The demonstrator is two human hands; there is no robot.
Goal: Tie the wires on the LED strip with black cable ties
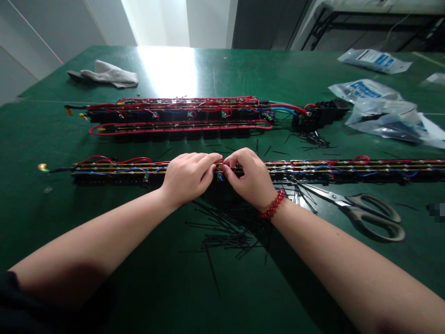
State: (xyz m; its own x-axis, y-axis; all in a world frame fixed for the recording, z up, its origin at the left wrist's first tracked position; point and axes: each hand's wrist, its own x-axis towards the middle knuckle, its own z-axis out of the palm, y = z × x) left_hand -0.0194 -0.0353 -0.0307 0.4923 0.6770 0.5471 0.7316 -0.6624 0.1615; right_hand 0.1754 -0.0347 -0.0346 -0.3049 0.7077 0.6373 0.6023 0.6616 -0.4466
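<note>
A long black wired strip [299, 171] with brass-coloured rails and red and blue wires lies across the table. Over its middle, my left hand [189, 178] is closed, thumb and fingers together at the rails. Close beside it, my right hand [248, 178], with a red bead bracelet [274, 205] at the wrist, pinches thumb to forefinger at the same spot. Whatever sits between the fingertips is too small or hidden to name. Loose black cable ties [225, 240] are heaped below my hands. Scissors [361, 208] lie to the right, their blades close to the strip's near edge.
Behind lie more wired strips [174, 111] with red cables and a black connector block [318, 115]. Several clear plastic bags [385, 111] rest at the right, with cut tie ends [314, 138] nearby. A whitish cloth [111, 74] is on the green table [41, 134] at the back left.
</note>
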